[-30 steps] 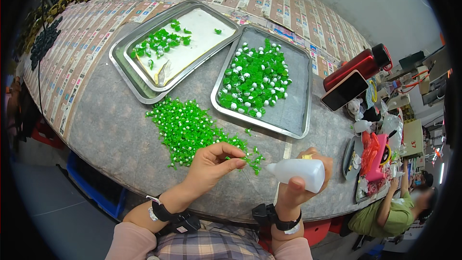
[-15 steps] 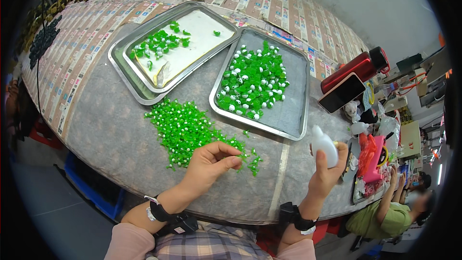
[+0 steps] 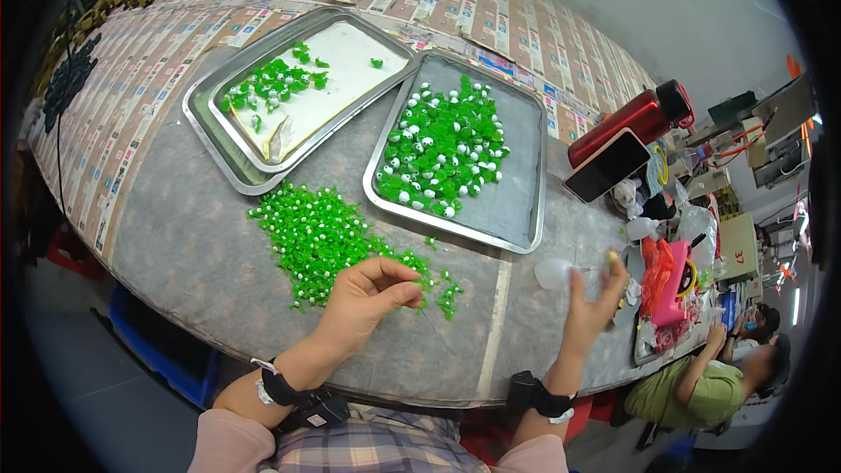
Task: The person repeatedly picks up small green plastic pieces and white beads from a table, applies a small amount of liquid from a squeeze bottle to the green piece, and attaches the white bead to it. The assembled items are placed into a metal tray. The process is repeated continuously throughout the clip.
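Observation:
My left hand point(image 3: 366, 300) is closed in a pinch, thumb against forefinger, at the near edge of a pile of small green plastic pieces with white dots point(image 3: 320, 232). Whatever lies between its fingertips is too small to tell from the green pieces behind. My right hand point(image 3: 589, 308) is raised with thumb and fingers apart and nothing in it; a yellowish covering shows on one fingertip. Just beyond its thumb, a translucent white squeeze bottle point(image 3: 552, 273) is down on the grey table cover, partly hidden by the hand.
A metal tray point(image 3: 526, 210) holds green pieces with white balls. Left of it, two stacked trays point(image 3: 372, 39) carry fewer such pieces. At right are a red flask point(image 3: 626, 127), a phone point(image 3: 606, 166) and a pink tape dispenser point(image 3: 673, 285). A person in green point(image 3: 701, 394) sits beyond.
My right hand has let go of the squeeze bottle, now on the table, and its fingers have spread. My left hand keeps its pinch. The whole view has shifted slightly.

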Demonstrator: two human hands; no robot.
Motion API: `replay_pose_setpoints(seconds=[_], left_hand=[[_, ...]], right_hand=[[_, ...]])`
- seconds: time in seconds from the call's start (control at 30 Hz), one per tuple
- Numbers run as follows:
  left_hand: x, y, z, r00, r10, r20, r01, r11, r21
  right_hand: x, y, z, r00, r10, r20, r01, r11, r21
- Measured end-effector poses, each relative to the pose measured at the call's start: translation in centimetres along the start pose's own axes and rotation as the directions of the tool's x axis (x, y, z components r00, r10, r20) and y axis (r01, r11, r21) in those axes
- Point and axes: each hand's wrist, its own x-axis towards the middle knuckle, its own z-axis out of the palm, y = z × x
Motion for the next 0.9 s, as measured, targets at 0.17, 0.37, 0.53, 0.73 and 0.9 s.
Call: replay_pose_setpoints(seconds=[0.17, 0.37, 0.53, 0.73, 0.9], left_hand=[[0.0, 0.0, 0.0, 1.0, -0.003, 0.015, 0.003, 1.0, 0.006], [0.2, 0.0, -0.2, 1.0, 0.013, -0.004, -0.013, 1.0, -0.003], [0.1, 0.3, -0.2, 1.0, 0.015, 0.013, -0.015, 1.0, 0.006], [-0.2, 0.4, -0.6, 0.993, -0.011, 0.115, 0.02, 0.997, -0.071], [-0.2, 0.4, -0.1, 0.979, -0.088, 0.182, 0.116, 0.982, -0.149]], right_hand=[[3.2, -5.9, 2.8, 0.934, -0.17, 0.313, 0.156, 0.985, 0.07], [4.3, -3.4, 12.1, 0.772, -0.335, 0.54, 0.402, 0.915, -0.007], [4.1, -3.6, 12.1, 0.795, -0.254, 0.551, 0.283, 0.959, 0.033], [1.2, -7.2, 6.0, 0.682, -0.096, 0.725, -0.345, 0.832, 0.434], [-2.7, -8.4, 4.6, 0.454, -0.071, 0.888, -0.788, 0.433, 0.438]])
